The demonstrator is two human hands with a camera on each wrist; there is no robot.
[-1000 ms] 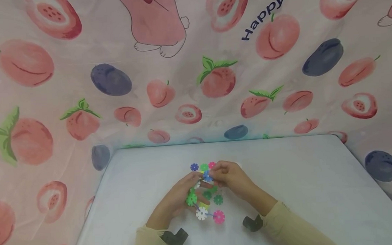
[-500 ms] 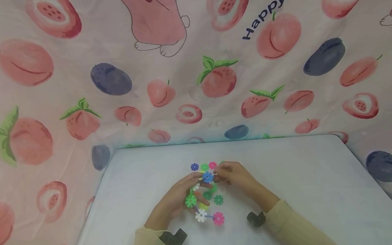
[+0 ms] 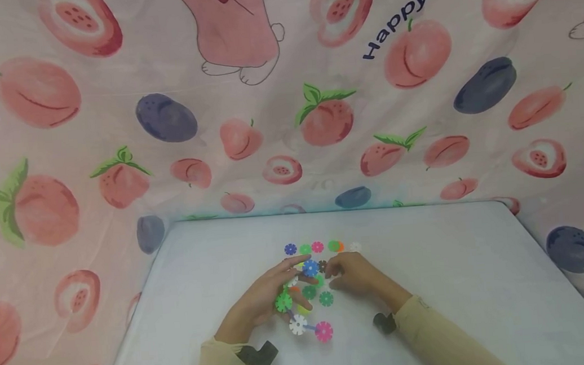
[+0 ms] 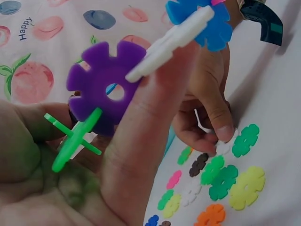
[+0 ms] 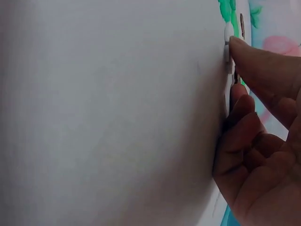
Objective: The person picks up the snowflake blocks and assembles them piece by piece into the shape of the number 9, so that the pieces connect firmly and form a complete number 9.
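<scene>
Apparent pick-up step

The left hand (image 3: 272,283) gripped the disc chain (image 4: 101,68) at the head view's lower centre. The right hand (image 3: 356,271) touched a white disc (image 4: 223,149) with its thumb; whether it pinched was unclear. Lifting it, likely next, called for a firm pinch.

multicoloured chain of slotted-together notched discs (image 3: 282,305) at left grip (image 3: 269,287), white disc (image 4: 223,148) at right grip (image 3: 353,273)

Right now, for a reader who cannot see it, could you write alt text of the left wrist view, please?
A left hand holds linked notched discs, including purple, white, green and blue ones. Behind it, a right hand touches a white disc among loose coloured discs on a white table.
</scene>
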